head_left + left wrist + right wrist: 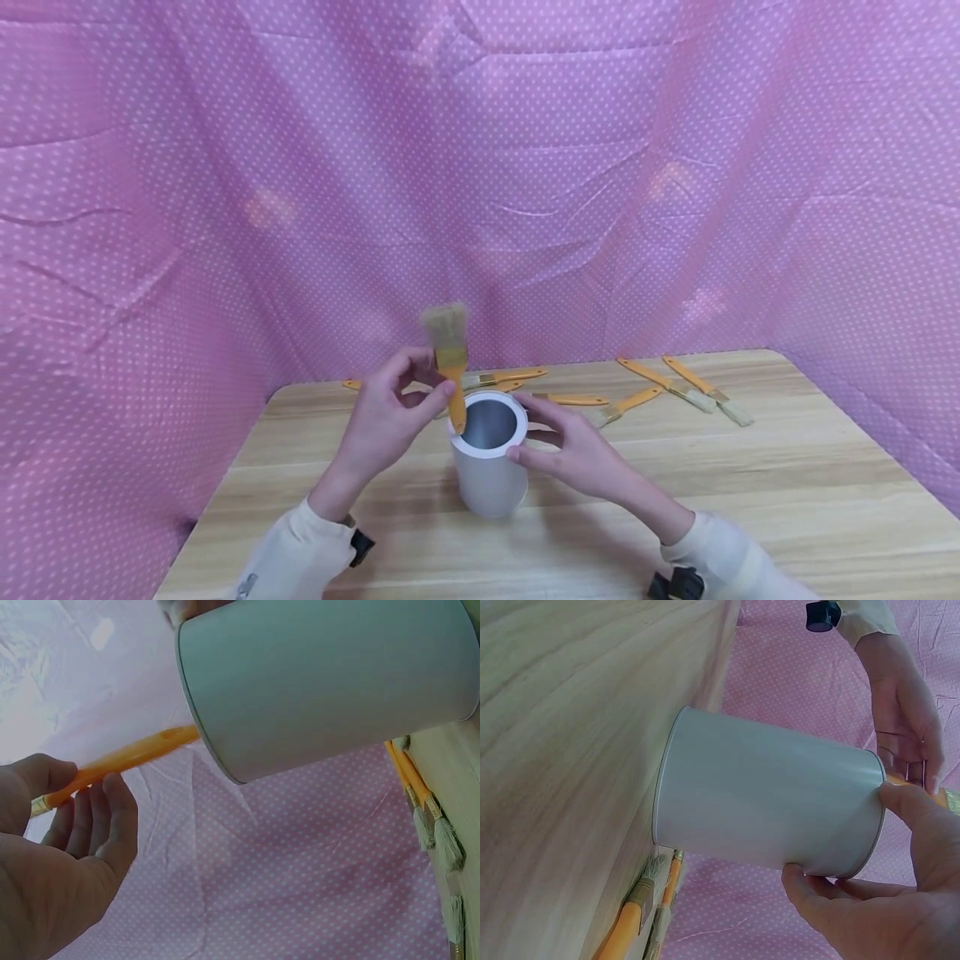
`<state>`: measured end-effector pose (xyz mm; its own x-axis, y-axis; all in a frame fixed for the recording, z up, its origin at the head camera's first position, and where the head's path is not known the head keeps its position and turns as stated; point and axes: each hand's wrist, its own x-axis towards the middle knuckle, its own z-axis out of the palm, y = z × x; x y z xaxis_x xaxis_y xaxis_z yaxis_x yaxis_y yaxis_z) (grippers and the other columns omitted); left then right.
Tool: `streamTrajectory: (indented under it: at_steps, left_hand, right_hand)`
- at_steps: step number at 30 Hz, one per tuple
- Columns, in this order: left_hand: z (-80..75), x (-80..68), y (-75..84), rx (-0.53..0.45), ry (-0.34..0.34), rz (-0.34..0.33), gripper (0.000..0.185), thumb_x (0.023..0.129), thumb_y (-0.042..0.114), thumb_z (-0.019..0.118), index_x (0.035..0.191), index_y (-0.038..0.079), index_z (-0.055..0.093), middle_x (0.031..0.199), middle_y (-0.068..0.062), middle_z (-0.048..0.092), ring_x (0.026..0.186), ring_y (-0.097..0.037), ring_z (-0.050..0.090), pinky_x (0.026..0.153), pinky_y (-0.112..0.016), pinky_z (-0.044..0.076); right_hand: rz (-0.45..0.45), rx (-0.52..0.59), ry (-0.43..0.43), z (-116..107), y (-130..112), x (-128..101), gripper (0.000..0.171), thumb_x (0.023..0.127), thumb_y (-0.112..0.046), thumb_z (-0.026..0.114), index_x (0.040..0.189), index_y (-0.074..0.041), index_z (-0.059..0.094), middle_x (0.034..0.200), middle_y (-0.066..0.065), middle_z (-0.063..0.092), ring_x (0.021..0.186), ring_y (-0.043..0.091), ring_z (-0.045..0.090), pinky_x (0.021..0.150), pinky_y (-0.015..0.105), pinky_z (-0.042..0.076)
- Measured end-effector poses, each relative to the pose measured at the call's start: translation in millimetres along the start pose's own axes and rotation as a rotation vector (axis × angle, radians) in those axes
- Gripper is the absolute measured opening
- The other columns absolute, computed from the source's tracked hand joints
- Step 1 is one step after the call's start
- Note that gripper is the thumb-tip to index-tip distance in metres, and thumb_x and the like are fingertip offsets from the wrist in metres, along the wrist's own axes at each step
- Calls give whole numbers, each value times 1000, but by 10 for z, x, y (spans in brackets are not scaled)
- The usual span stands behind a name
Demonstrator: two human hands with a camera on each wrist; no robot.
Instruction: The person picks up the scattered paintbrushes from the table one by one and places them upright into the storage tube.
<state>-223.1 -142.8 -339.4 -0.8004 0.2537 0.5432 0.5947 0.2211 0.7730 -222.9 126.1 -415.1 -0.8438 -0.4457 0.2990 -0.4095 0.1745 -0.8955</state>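
Observation:
A white cylindrical cup (489, 467) stands upright on the wooden table (750, 517), its mouth open. My left hand (390, 412) pinches a paintbrush (450, 358) with an orange handle, bristles up, the handle's end dipping into the cup's mouth. In the left wrist view the orange handle (120, 761) runs from my left hand's fingers (97, 825) to the cup (330, 682). My right hand (573, 450) holds the cup's rim, thumb and fingers on either side; the right wrist view shows that hand (885, 892) gripping the cup (765, 802) at its top edge.
Several more orange-handled brushes (660, 387) lie along the table's far edge behind the cup. Pink dotted cloth (480, 167) hangs around the table on the back and both sides. Brushes (431, 817) also show beside the cup in the left wrist view.

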Motion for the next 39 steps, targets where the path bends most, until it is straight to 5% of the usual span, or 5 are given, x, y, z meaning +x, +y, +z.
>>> streamTrajectory:
  at_steps: [8,13,23,34,39]
  left_hand:
    - [69,4,-163,-37,-36,-44,29,91,2,77,116,15,69,105,-6,65,90,-28,65,70,-39,62]
    - [92,-1,-224,84,-19,-153,23,91,17,80,111,16,70,97,-3,65,86,-23,62,71,-34,61]
    - [117,81,-393,227,-108,-169,34,92,39,78,114,14,72,94,5,68,89,-15,65,80,-36,57]
    - [-222,174,-698,296,-56,-223,48,99,55,60,122,13,66,107,0,68,100,-18,63,88,-40,54]
    - [-332,266,-954,261,-49,-334,56,101,59,53,131,13,63,113,-5,68,101,-23,65,89,-45,54]
  right_hand:
    - [8,-4,-7,5,2,3,72,90,-24,82,151,-10,48,146,7,52,124,27,58,102,38,48]
    - [5,-13,-18,8,2,11,70,91,-26,81,151,-11,48,146,5,52,125,25,57,103,38,48]
    - [9,-16,-9,-2,26,41,74,90,-26,81,153,-8,45,149,7,49,126,27,57,103,37,48]
    - [9,9,-7,36,-37,69,78,89,-23,83,153,-5,43,151,10,47,124,28,58,102,33,48]
    - [-19,-8,7,-13,-24,21,75,89,-23,83,152,-5,45,148,9,51,124,27,59,101,34,49]
